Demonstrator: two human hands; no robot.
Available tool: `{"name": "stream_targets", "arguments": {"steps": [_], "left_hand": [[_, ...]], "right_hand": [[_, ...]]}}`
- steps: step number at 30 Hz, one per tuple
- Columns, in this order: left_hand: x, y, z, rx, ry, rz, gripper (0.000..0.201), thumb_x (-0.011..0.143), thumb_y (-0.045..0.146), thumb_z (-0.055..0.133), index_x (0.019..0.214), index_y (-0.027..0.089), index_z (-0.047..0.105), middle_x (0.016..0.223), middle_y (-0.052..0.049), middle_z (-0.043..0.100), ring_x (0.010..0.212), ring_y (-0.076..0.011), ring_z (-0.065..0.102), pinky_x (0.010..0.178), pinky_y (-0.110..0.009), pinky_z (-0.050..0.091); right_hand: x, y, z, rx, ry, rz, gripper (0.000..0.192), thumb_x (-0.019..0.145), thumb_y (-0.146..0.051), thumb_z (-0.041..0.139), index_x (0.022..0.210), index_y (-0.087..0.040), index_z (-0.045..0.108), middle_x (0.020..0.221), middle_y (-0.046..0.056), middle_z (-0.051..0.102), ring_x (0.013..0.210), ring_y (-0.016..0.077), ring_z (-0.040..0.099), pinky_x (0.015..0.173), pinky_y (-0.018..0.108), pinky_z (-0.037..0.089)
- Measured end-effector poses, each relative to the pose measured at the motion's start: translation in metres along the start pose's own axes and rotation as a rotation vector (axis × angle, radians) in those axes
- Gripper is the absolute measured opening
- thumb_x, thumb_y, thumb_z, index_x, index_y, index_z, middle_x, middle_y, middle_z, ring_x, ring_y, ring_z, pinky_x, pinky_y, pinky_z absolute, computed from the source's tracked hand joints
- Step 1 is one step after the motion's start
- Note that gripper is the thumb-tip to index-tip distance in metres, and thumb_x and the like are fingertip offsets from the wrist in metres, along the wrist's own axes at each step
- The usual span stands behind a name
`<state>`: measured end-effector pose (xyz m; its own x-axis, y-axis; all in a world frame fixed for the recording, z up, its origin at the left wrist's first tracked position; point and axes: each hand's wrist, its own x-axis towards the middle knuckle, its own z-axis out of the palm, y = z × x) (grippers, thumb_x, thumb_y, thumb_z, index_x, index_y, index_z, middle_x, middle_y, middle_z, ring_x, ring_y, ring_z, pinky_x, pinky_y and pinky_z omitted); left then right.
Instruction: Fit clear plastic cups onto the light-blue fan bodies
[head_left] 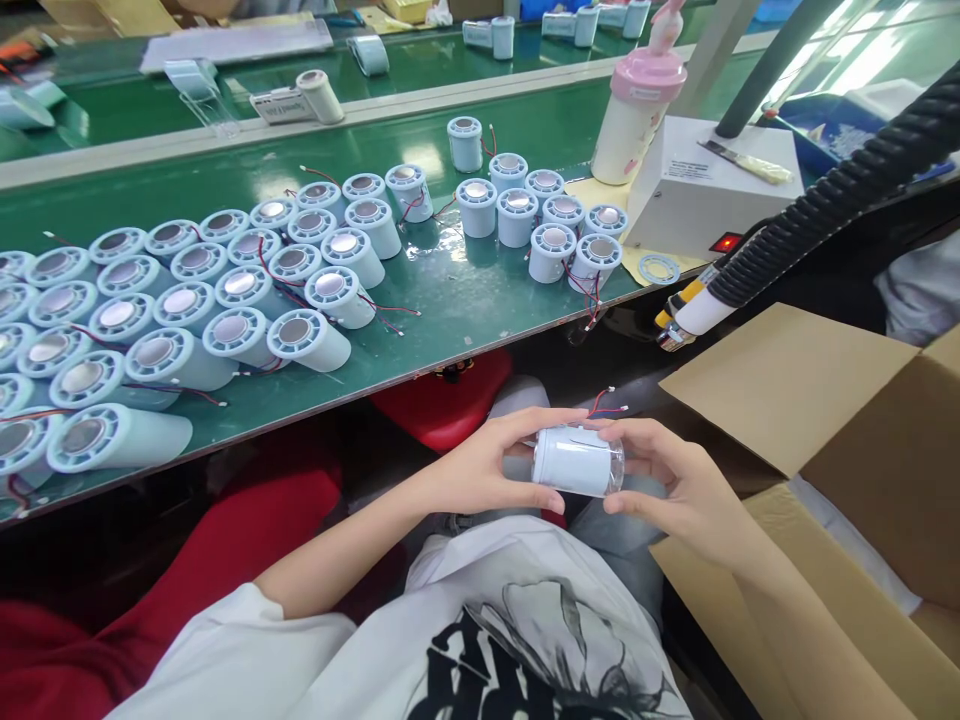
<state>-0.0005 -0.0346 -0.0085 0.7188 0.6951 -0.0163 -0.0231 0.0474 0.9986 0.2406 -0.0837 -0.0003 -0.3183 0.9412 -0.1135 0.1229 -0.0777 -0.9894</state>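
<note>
A pale cylindrical part (576,461) with a clear end and red and blue wires lies sideways over my lap. My left hand (480,470) grips its left end and my right hand (675,485) grips its right, clear end. Several matching cylinders (225,300) with shiny round centres lie packed on the green bench (465,300) ahead at left. A smaller group (547,215) stands upright further right.
An open cardboard box (847,470) sits at my right. A black corrugated hose with a nozzle (787,230) hangs over the bench edge. A white control box (712,180) and a pink-lidded bottle (637,100) stand at the back right. Red stools (450,405) are below the bench.
</note>
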Motion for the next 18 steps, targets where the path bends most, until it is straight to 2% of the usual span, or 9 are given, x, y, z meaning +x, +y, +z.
{"name": "stream_targets", "arguments": {"steps": [6,12,18], "left_hand": [[0.0002,0.0,-0.0026,0.058,-0.014,0.036,0.077,0.071,0.027,0.085,0.141,0.032,0.054,0.142,-0.01,0.057,0.126,-0.0266,0.059,0.102,-0.037,0.052],[0.0005,0.0005,-0.0038,0.106,-0.02,0.039,0.078,0.07,0.029,0.086,0.141,0.031,0.054,0.14,-0.011,0.058,0.129,-0.0295,0.056,0.102,-0.041,0.052],[0.0001,0.0002,-0.0059,0.132,-0.031,0.085,0.077,0.071,0.028,0.085,0.141,0.031,0.053,0.141,-0.01,0.057,0.131,-0.028,0.054,0.103,-0.038,0.052]], "right_hand": [[-0.0003,-0.004,0.001,0.129,-0.031,0.106,0.04,0.081,-0.031,0.081,0.115,-0.031,0.061,0.118,0.002,0.067,0.105,0.02,0.066,0.087,0.031,0.059],[0.0046,-0.0052,0.0028,0.257,-0.025,0.213,0.041,0.081,-0.036,0.08,0.113,-0.025,0.058,0.106,0.005,0.072,0.093,0.0197,0.069,0.077,0.028,0.058],[0.0095,0.0017,0.0044,0.387,-0.016,0.279,0.041,0.08,-0.046,0.078,0.108,-0.023,0.058,0.089,0.002,0.074,0.073,0.0149,0.069,0.064,0.024,0.059]]}}
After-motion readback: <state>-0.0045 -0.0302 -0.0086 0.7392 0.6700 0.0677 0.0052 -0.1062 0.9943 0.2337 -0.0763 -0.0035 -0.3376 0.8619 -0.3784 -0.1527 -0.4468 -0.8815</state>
